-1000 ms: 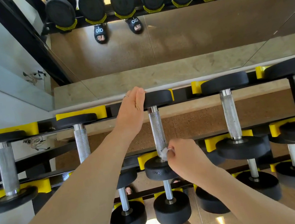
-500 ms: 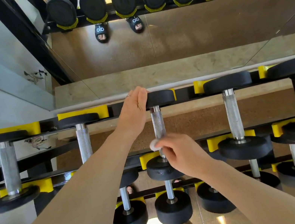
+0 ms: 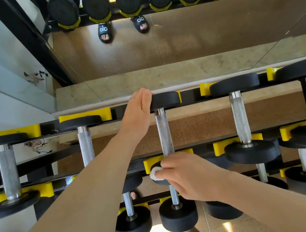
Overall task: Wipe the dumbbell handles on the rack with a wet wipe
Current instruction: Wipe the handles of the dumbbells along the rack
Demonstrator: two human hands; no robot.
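So at that point the left hand (image 3: 137,114) was laid flat, fingers straight, against the far weight (image 3: 165,99) of the middle dumbbell, and my guess is it was there to stop the thing rolling in its yellow cradles (image 3: 84,115) while the other hand scrubbed. The right hand (image 3: 189,177) had the wipe (image 3: 155,173) pinched in its fingers (image 3: 164,173), balled up small and white, sitting right down at the near end of that handle (image 3: 164,132), touching or just beside the near weight; hard to say if it was actually on the metal or just off it. Balling it up makes sense to me, since a knurled bar probably grabs at a loose sheet. The dumbbells lay across the rack (image 3: 33,163) with handles pointing away from the person, so each bar was open from above, easy reach. Counting the top tier: five handles in view, the one being worked was third from the left, two either side. On the tier below I could make out at least four shorter bars, partly hidden behind arms and weights, so don't quote me. The mirror (image 3: 195,36) behind showed a row of weights too, those are just reflections. One wipe, two hands, no spare wipes anywhere I could see.
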